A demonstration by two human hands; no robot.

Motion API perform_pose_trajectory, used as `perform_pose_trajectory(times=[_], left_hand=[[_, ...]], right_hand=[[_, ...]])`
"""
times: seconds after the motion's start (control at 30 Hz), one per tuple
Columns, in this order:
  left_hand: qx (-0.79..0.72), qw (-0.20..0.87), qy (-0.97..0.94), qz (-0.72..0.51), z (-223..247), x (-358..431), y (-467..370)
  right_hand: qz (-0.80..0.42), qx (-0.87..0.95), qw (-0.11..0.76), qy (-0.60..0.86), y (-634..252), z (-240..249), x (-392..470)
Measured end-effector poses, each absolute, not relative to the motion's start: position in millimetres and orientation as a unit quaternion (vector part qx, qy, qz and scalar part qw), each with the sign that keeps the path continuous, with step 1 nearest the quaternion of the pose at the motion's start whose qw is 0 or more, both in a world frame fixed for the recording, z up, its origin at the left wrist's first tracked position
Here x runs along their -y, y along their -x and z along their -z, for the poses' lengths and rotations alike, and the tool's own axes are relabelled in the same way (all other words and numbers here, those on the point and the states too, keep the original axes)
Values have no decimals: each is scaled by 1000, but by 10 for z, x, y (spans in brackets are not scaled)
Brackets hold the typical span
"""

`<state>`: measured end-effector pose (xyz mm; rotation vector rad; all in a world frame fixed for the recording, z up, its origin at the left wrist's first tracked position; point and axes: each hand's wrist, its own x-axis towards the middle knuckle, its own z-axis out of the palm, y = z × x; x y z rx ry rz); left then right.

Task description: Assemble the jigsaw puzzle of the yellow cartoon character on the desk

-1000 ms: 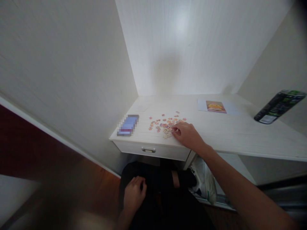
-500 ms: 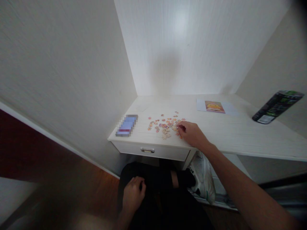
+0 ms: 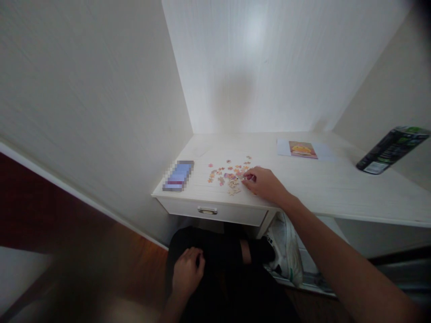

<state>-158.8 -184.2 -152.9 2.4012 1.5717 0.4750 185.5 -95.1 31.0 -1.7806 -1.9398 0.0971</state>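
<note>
Jigsaw puzzle pieces (image 3: 230,176) lie in a loose scatter on the left part of the white desk (image 3: 323,190), packed densest just left of your right hand's (image 3: 264,184) fingertips. Your right thumb and fingers come narrowly together at the right edge of the pile, and your hand covers part of that side; you cannot tell from this view whether a piece is pinched there. A few loose pieces sit farther out, on the far and left sides of the scatter. Your left hand (image 3: 189,269) rests loosely curled on your dark-clothed lap, near the desk's drawer (image 3: 188,209); its grip is too hidden to tell. 1 blurred-out phone (image 3: 179,176) lies left of the pieces, and 1 picture card (image 3: 303,150) lies far right of them.
</note>
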Motion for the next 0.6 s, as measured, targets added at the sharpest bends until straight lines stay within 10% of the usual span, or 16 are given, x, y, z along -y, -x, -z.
perform_pose_trajectory(times=[0.6], left_hand=[[-541,116,-818,-157,1518,1831,1589]], right_hand=[[-43,743,328,582,-1937,-427,947]])
